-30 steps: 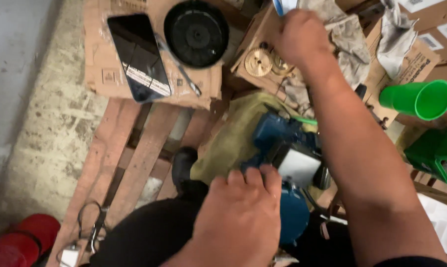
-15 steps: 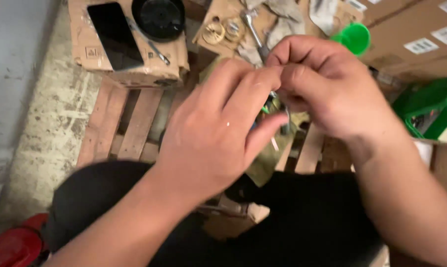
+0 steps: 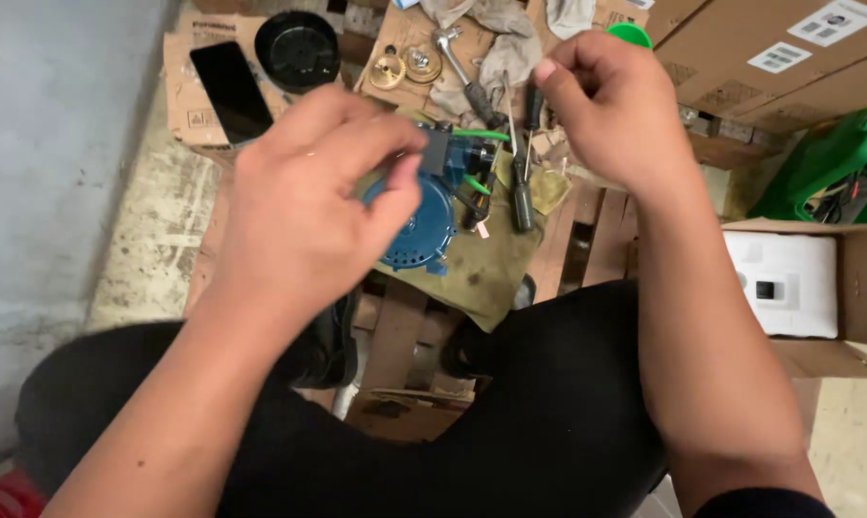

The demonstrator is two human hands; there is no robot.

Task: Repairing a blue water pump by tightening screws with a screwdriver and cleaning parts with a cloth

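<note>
With the left hand (image 3: 308, 206) and right hand (image 3: 601, 105) raised apart, grips hidden, the unheld blue motor (image 3: 419, 216) could be knocked off the cloth (image 3: 491, 269).

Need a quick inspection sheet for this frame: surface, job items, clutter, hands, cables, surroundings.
Surface: wooden pallet with an olive cloth on it.
Job's things: blue motor unit on the cloth; screwdrivers beside it.
Clutter: ratchet wrench, brass parts, black round cover, phone, rags.
Hands: left hand above the motor; right hand raised; what either pinches cannot be told.
Cables: green wires on the motor.
Surroundings: cardboard boxes, concrete floor.
</note>
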